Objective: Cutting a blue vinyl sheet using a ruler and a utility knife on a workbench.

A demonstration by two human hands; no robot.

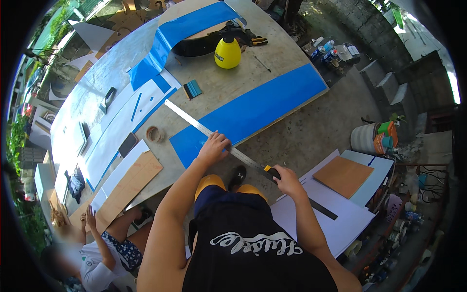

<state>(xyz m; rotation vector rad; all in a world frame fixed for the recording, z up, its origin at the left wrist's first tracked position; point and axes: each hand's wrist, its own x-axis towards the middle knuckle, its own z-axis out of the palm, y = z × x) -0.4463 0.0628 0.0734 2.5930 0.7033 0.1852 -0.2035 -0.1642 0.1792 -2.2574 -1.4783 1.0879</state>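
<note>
Across the blue strip [262, 104], a metal ruler [187, 117] is gripped by the left hand [213, 147], while a yellow-and-black cutter [272, 171] is held in the closed right hand [288, 182], beyond the strip's near edge.

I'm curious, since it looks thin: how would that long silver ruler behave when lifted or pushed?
The long, thin ruler may flex when lifted. Being flat, it probably won't roll, but might slide on the glossy blue strip.

From my remote seat I see the worktable [221, 87] bearing a yellow spray bottle [227, 54] at twelve o'clock, a blue strip [258, 107] at one, a tape roll [154, 134] at nine, a teal squeegee [193, 89] at eleven
</note>
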